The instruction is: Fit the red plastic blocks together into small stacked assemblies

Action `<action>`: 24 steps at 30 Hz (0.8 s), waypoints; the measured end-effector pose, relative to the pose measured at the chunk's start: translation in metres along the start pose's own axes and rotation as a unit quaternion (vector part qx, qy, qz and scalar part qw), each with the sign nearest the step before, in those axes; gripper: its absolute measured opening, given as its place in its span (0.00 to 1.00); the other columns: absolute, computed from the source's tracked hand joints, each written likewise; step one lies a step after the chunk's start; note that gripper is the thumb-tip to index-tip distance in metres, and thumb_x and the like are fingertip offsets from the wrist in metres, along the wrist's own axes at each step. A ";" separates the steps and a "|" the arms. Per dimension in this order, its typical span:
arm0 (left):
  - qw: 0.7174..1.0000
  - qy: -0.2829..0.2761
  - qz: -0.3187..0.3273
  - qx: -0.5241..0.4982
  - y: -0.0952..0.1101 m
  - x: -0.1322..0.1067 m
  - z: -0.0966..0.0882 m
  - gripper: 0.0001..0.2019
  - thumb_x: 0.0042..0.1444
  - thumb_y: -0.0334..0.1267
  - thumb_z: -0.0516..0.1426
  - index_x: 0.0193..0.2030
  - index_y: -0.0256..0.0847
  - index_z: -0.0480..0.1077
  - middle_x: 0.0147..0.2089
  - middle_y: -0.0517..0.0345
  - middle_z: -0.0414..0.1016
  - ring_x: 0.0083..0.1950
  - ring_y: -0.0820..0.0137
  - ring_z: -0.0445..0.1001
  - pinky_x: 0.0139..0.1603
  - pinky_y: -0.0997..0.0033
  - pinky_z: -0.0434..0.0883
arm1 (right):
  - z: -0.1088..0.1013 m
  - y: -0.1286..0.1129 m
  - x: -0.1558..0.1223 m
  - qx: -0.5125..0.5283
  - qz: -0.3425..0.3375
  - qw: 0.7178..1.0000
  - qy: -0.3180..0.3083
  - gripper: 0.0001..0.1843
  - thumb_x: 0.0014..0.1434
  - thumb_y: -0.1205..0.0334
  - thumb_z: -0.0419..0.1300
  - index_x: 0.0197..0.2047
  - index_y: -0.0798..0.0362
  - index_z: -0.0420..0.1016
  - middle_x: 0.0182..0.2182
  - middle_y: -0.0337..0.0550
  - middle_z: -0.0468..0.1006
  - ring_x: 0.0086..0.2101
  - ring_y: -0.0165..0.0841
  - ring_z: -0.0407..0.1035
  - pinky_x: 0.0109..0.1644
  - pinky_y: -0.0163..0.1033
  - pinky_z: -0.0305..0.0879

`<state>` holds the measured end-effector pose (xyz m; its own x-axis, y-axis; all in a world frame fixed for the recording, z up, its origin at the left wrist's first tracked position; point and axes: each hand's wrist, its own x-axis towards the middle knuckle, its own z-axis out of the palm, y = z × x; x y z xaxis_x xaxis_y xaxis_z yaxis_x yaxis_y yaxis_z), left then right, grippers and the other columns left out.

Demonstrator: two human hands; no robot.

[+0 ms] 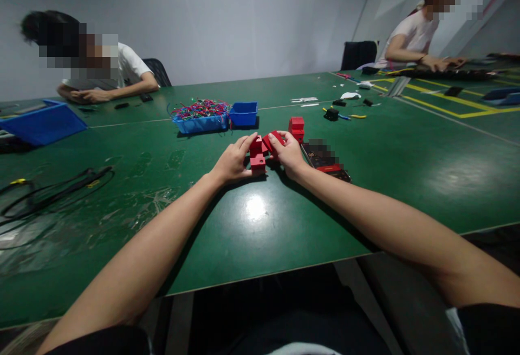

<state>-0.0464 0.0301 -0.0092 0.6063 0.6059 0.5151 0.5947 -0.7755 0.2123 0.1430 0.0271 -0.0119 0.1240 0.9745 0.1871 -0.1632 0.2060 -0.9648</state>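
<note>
On the green table my left hand (pixel 234 159) is closed around the side of a notched red block (pixel 257 163), thumb low and fingers on top. My right hand (pixel 289 153) pinches a second red block (pixel 273 141), tilted, right against the first one. Whether the two blocks are joined, I cannot tell. Just behind my right hand stands another red block (pixel 297 127), stacked or stepped in shape. A dark printed box (pixel 323 159) with a red stripe lies to the right of that hand, close to my wrist.
Beyond my hands sit a blue bin (pixel 203 123) heaped with coloured wires and a smaller blue bin (pixel 244 114). Black cables (pixel 57 192) and clear plastic (pixel 154 206) lie at left. Pliers (pixel 357 116) are at right. Two people sit across the table.
</note>
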 end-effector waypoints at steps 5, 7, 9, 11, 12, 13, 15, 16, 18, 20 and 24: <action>1.000 -0.002 0.002 -0.003 0.000 0.000 0.000 0.52 0.48 0.55 0.66 0.73 0.37 0.48 0.68 0.34 0.62 0.68 0.47 0.65 0.64 0.49 0.68 | -0.001 -0.002 -0.001 -0.013 -0.010 1.000 -0.001 0.30 0.45 0.44 0.70 0.46 0.50 0.66 0.33 0.39 0.76 0.32 0.32 0.72 0.35 0.39 0.71; 1.000 -0.004 0.002 -0.005 -0.001 0.001 0.000 0.51 0.48 0.55 0.66 0.74 0.38 0.48 0.68 0.35 0.62 0.68 0.47 0.65 0.64 0.49 0.69 | -0.002 -0.003 -0.002 -0.020 -0.009 1.000 -0.003 0.32 0.44 0.45 0.71 0.46 0.51 0.66 0.34 0.40 0.77 0.33 0.33 0.72 0.37 0.40 0.72; 1.000 -0.005 0.001 -0.007 -0.001 0.001 0.000 0.51 0.49 0.55 0.66 0.74 0.38 0.48 0.68 0.35 0.62 0.68 0.47 0.66 0.64 0.50 0.69 | -0.002 -0.003 -0.003 -0.026 -0.009 1.000 0.002 0.33 0.43 0.46 0.72 0.47 0.51 0.66 0.35 0.40 0.77 0.33 0.33 0.72 0.38 0.41 0.72; 1.000 -0.005 0.002 -0.008 -0.001 0.001 0.000 0.52 0.49 0.56 0.66 0.74 0.38 0.48 0.68 0.35 0.62 0.68 0.47 0.66 0.64 0.50 0.69 | -0.002 -0.003 -0.003 -0.028 -0.009 1.000 0.006 0.33 0.43 0.47 0.72 0.48 0.51 0.66 0.35 0.40 0.77 0.34 0.34 0.73 0.39 0.41 0.73; 1.000 -0.004 0.003 -0.008 -0.001 0.001 0.000 0.52 0.49 0.56 0.66 0.74 0.38 0.48 0.68 0.35 0.62 0.68 0.47 0.65 0.64 0.49 0.68 | -0.002 -0.002 -0.002 -0.027 -0.009 1.000 0.006 0.33 0.43 0.48 0.72 0.48 0.51 0.66 0.35 0.40 0.77 0.34 0.34 0.73 0.40 0.42 0.73; 1.000 -0.004 0.004 -0.008 -0.001 0.001 0.000 0.52 0.49 0.56 0.66 0.74 0.37 0.48 0.68 0.34 0.62 0.68 0.47 0.65 0.64 0.49 0.68 | -0.002 -0.002 -0.002 -0.024 -0.009 1.000 0.005 0.33 0.44 0.48 0.72 0.48 0.51 0.66 0.35 0.41 0.77 0.35 0.35 0.73 0.40 0.42 0.73; 1.000 -0.002 0.005 -0.009 -0.001 0.001 0.000 0.51 0.49 0.57 0.66 0.73 0.36 0.49 0.68 0.34 0.62 0.68 0.47 0.65 0.64 0.49 0.68 | -0.002 -0.001 -0.001 -0.013 -0.011 1.000 -0.001 0.31 0.45 0.48 0.72 0.48 0.51 0.66 0.36 0.41 0.78 0.36 0.35 0.74 0.41 0.42 0.73; 1.000 -0.001 0.006 -0.009 -0.001 0.001 0.000 0.51 0.49 0.57 0.66 0.73 0.36 0.49 0.68 0.34 0.62 0.68 0.47 0.66 0.64 0.49 0.68 | -0.002 0.000 0.000 -0.007 -0.013 1.000 -0.002 0.30 0.45 0.48 0.71 0.47 0.51 0.66 0.36 0.41 0.78 0.36 0.34 0.74 0.41 0.41 0.73; 1.000 0.002 0.007 -0.009 -0.001 0.001 0.000 0.52 0.48 0.57 0.66 0.73 0.37 0.49 0.68 0.34 0.63 0.68 0.47 0.66 0.64 0.49 0.68 | -0.002 0.001 0.002 0.002 -0.011 1.000 -0.002 0.29 0.46 0.48 0.70 0.46 0.51 0.67 0.35 0.39 0.78 0.33 0.32 0.73 0.37 0.39 0.72; 1.000 0.003 0.007 -0.009 -0.001 0.001 0.001 0.52 0.48 0.57 0.67 0.74 0.38 0.48 0.68 0.35 0.62 0.68 0.47 0.65 0.64 0.49 0.68 | -0.001 0.002 0.003 0.004 -0.001 1.000 -0.001 0.28 0.47 0.46 0.69 0.45 0.51 0.67 0.33 0.38 0.77 0.30 0.31 0.71 0.31 0.37 0.69; 1.000 0.000 0.005 -0.007 -0.002 0.001 0.001 0.52 0.48 0.57 0.66 0.73 0.39 0.48 0.68 0.36 0.62 0.68 0.47 0.66 0.64 0.50 0.68 | -0.002 0.003 0.004 0.004 -0.005 1.000 0.004 0.28 0.47 0.46 0.69 0.45 0.51 0.67 0.34 0.39 0.77 0.30 0.31 0.71 0.31 0.37 0.69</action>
<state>-0.0463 0.0324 -0.0100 0.6119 0.5980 0.5178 0.5814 -0.7838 0.2182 0.1446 0.0311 -0.0145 0.1342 0.9717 0.1944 -0.1690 0.2157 -0.9617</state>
